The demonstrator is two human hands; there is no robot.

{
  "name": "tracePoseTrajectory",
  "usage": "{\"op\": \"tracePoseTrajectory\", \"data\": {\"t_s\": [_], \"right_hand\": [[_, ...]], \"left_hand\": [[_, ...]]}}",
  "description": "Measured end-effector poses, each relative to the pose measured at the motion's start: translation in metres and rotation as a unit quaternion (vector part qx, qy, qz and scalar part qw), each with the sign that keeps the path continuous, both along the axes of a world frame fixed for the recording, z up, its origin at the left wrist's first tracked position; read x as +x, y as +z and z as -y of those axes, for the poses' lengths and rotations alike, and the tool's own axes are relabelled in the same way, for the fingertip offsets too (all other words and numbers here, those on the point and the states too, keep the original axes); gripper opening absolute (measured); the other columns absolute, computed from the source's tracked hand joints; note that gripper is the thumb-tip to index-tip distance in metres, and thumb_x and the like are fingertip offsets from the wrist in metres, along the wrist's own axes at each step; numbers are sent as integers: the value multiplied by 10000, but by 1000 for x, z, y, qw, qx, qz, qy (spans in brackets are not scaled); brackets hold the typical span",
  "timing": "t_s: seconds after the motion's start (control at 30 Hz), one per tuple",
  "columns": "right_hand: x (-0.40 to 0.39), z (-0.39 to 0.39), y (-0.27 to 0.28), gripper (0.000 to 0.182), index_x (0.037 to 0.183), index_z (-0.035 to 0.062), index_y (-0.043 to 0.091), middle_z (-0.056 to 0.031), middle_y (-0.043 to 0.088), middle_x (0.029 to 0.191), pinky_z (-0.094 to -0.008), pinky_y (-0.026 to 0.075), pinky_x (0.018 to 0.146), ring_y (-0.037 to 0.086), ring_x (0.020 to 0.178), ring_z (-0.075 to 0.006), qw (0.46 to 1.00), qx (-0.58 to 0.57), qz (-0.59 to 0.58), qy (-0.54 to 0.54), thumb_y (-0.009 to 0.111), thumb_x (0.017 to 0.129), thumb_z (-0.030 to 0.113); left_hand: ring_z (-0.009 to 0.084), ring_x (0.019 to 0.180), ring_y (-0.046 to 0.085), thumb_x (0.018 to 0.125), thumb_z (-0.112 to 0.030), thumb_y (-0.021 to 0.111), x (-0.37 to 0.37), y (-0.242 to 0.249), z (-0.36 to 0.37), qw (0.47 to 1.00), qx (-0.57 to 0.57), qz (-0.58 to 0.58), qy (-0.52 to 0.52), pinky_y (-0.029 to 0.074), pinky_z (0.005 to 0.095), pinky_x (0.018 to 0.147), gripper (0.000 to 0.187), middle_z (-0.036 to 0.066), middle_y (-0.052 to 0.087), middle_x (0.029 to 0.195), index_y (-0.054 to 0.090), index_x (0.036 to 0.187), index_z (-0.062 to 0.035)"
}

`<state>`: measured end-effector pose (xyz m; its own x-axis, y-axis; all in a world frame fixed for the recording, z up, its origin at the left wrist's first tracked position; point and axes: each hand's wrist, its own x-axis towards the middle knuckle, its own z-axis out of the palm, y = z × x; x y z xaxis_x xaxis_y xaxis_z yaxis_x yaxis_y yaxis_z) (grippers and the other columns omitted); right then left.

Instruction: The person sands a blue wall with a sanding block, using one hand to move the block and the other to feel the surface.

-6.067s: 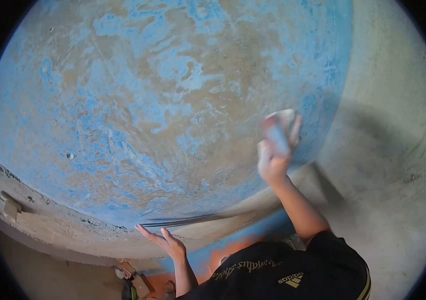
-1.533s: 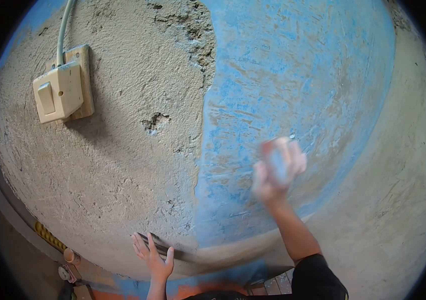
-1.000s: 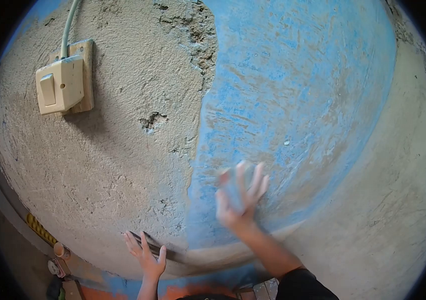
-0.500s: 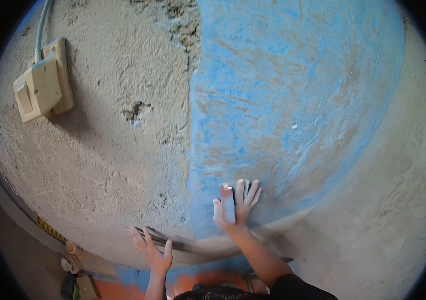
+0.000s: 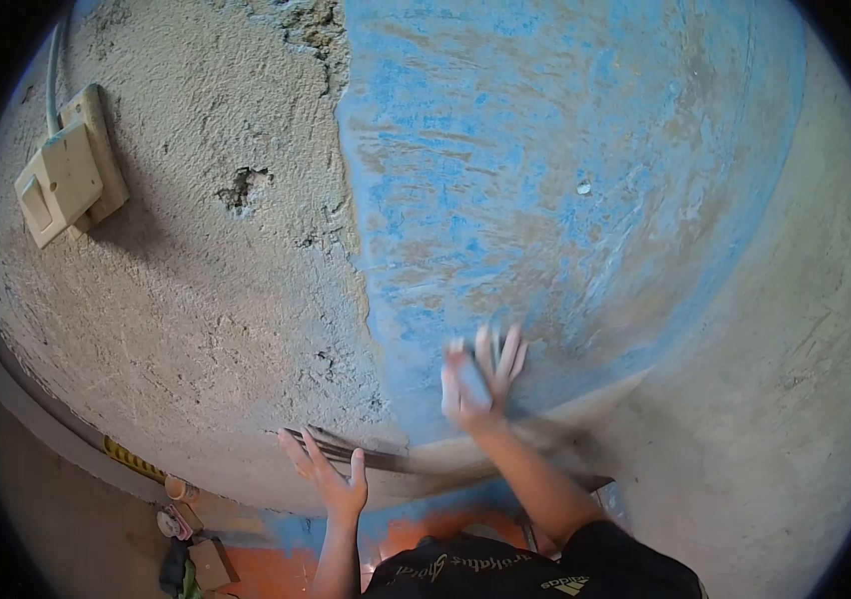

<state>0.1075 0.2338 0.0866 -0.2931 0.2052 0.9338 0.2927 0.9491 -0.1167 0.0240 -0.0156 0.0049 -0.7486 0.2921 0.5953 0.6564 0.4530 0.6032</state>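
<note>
My right hand [image 5: 497, 397] presses a folded piece of sandpaper [image 5: 474, 383], dusted pale blue, to the lower part of a blue-painted wall patch [image 5: 455, 190]. The paper sits under the thumb side, while the other fingers stretch upward along the wall; motion blurs them a little. In the patch, grey-brown plaster shows through worn blue paint. My left hand [image 5: 338, 485] is open, its fingertips resting at the bottom of the rough bare plaster [image 5: 196, 309], beside dark strands [image 5: 356, 451] that run along the wall.
At upper left a light switch [image 5: 58, 185] on a wooden block juts from the wall, fed by a grey cable [image 5: 53, 75]. Below left, a cup [image 5: 181, 489] and a small box [image 5: 211, 563] stand near the orange floor [image 5: 266, 565]. Smooth grey wall [image 5: 745, 419] extends to the right.
My right hand has slid slightly up and to the right on the blue patch with the sandpaper. The view has shifted, and my left hand appears a little further right, still open.
</note>
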Motion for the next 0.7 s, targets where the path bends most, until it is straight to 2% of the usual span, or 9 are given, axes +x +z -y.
{"op": "tracePoseTrajectory", "data": {"t_s": [0.07,0.1,0.17,0.2,0.27,0.37,0.47,0.57,0.7], "right_hand": [[16,-13,-77,355,1284,120,670,-299,505,1485,-733,172,1170,276,1460,-616,998,8,55,13,515,1009,283],[20,-20,-66,365,1286,136,681,-269,514,1490,-746,178,1160,293,1453,-613,999,16,52,-6,542,990,298],[29,-37,2,389,1290,166,703,-208,533,1499,-770,189,1141,327,1438,-607,997,23,53,-51,595,952,328],[29,-58,38,446,1376,125,647,-218,488,1550,-749,150,1181,297,1471,-581,997,42,-39,-51,555,974,295],[39,-102,111,497,1471,122,583,-241,430,1595,-633,168,1238,295,1503,-520,979,49,-189,-54,515,983,184],[59,-136,160,516,1468,115,583,-202,440,1602,-598,181,1241,306,1508,-493,955,12,-291,57,538,954,107],[77,-132,137,480,1418,84,616,-187,481,1577,-608,195,1228,319,1503,-490,984,122,-127,-6,530,947,39],[109,-195,79,426,1377,115,647,-175,512,1553,-636,195,1214,334,1493,-497,964,266,-13,-24,581,958,153],[140,-192,80,368,1346,96,660,-162,566,1494,-622,262,1190,430,1440,-450,986,145,-76,-16,553,1000,159]], "left_hand": [[496,1571,14,934,-319,723,1,0,1,1000,-1,0,0,75,625,1222,981,307,-4,1698,118,1646,-20],[489,1573,15,940,-316,716,0,1,1,1000,-2,0,1,77,618,1227,978,299,-8,1702,109,1646,-16],[473,1578,18,951,-310,702,4,-2,2,1000,-11,6,-3,82,604,1238,973,281,-17,1708,92,1647,-8],[473,1577,22,954,-311,700,8,-1,2,1000,-5,13,-2,85,602,1240,973,282,-17,1707,87,1647,-8],[472,1576,30,960,-312,694,13,3,-6,1000,13,24,-5,90,596,1245,973,283,-16,1706,77,1647,-7],[495,1569,19,953,-303,704,20,2,-16,1000,21,12,2,104,606,1239,992,300,-31,1698,61,1650,-13],[464,1577,33,992,-371,659,32,0,-29,999,30,17,10,110,597,1245,961,272,-25,1708,56,1651,-15],[464,1577,27,994,-385,653,41,-11,-43,999,23,36,27,116,600,1244,968,267,-29,1709,46,1653,-20],[456,1581,9,990,-378,656,65,-3,-74,998,9,61,33,97,606,1245,980,263,-43,1710,29,1654,-24]]}}
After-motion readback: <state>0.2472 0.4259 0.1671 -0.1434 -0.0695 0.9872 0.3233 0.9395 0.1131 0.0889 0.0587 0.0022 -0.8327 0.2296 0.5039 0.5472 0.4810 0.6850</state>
